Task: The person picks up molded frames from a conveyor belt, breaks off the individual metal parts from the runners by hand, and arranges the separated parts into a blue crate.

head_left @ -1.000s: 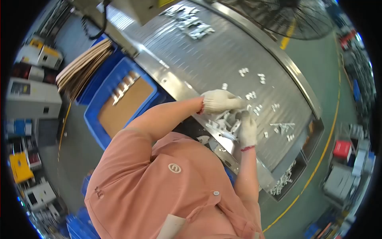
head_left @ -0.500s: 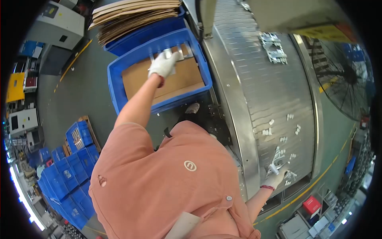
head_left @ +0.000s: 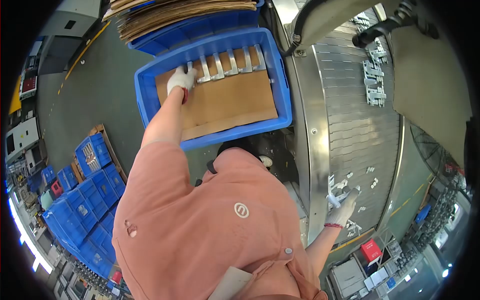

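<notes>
My left hand, in a white glove, is inside the blue bin with its fingers closed around a silvery L-shaped metal part. Right of it, a row of several matching L-shaped metal parts lies along the far side of the cardboard sheet in the bin. Over the near end of the metal slat conveyor, my gloved right hand grips pale metal castings. Small metal pieces lie scattered on the slats beside it.
Stacked cardboard sheets top another blue bin behind the first. Larger metal castings sit farther up the conveyor, under a beige machine arm. More blue bins are piled at left on the floor. A red box stands at lower right.
My left hand has moved left along the row, uncovering the parts there. My right hand has come closer to the conveyor's inner edge with castings in it. The view has shifted.
</notes>
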The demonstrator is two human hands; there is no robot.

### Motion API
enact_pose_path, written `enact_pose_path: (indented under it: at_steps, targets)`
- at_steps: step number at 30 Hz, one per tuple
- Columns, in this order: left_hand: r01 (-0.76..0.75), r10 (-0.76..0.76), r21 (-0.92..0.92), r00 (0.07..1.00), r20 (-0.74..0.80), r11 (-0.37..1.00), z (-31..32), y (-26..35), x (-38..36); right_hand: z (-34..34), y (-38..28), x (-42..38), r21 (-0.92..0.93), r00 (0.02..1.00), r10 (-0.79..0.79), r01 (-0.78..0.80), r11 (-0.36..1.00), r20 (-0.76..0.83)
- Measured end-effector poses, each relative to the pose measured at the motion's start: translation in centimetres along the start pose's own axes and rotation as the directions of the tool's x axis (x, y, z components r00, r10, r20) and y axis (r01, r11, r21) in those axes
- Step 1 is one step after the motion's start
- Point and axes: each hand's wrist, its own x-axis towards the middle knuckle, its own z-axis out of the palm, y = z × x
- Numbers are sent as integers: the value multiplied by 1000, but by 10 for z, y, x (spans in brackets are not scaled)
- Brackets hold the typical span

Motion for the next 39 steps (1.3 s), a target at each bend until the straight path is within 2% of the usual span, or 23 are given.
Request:
enact_pose_path:
  at_steps: [3, 4, 7, 10, 16, 19, 25, 26, 27, 29, 31, 32, 33, 34, 35, 36, 37, 39]
  targets:
    - [-75, 59, 210, 995, 81, 975, 0, -8, -19, 8, -1, -1, 7, 1000, 16, -16, 1000, -4]
    - [-117, 99, 305, 992, 74, 945, 3, -13, -24, 9, 0, -1, -9, 1000, 23, -23, 1000, 1]
    - [-194, 186, 433, 981, 60, 880, 5, -21, -30, 16, -1, -4, -84, 1000, 15, -13, 996, 27]
    - [-148, 135, 411, 989, 60, 899, 5, -16, -16, 32, -10, -17, -112, 999, -19, 22, 993, 29]
    - [-254, 262, 342, 965, 25, 905, 2, -19, -23, 37, -14, -20, -68, 999, -21, 25, 997, 47]
    - [-270, 263, 309, 963, 64, 912, -5, -12, -28, 40, -14, -21, -68, 998, -25, 29, 997, 63]
    - [-296, 297, 284, 954, 42, 912, -4, -15, -28, 46, -11, -23, -88, 995, -68, 74, 993, 69]
    - [-273, 273, 361, 961, 53, 892, -9, -10, -31, 47, -4, -19, -38, 994, -101, 103, 994, 31]
    - [-265, 262, 433, 963, 68, 862, -19, 5, -43, 45, 2, -15, -69, 989, -144, 147, 987, 45]
    - [-255, 285, 247, 954, -93, 935, -17, 19, -52, 31, 8, -9, -130, 973, -229, 231, 964, 35]
    - [-439, 421, 22, 843, -335, 898, -7, 50, -88, 28, 4, -10, -236, 967, -253, 248, 940, 9]
    - [-527, 449, -134, 811, -376, 839, 0, 78, -117, 28, 5, -11, -259, 952, -306, 294, 920, -6]
    - [-637, 552, -197, 755, -353, 745, 13, 99, -138, 29, 7, -11, -281, 933, -360, 343, 896, -9]
    - [-707, 642, -382, 704, -302, 596, 29, 128, -167, 29, 5, -9, -321, 914, -406, 383, 866, -7]
    - [-778, 768, -288, 615, -176, 558, 30, 161, -202, 30, 1, -10, -357, 893, -450, 421, 834, 4]
    - [-676, 779, -451, 623, 73, 583, 16, 202, -259, 32, -3, -13, -391, 872, -489, 456, 799, 19]
    - [-830, 881, -302, 463, 98, 469, 29, 223, -286, 33, -10, -19, -381, 866, -500, 472, 795, 30]
    - [-893, 942, -369, 148, 301, 258, 57, 258, -331, 28, -29, -35, -366, 857, -514, 492, 790, 42]
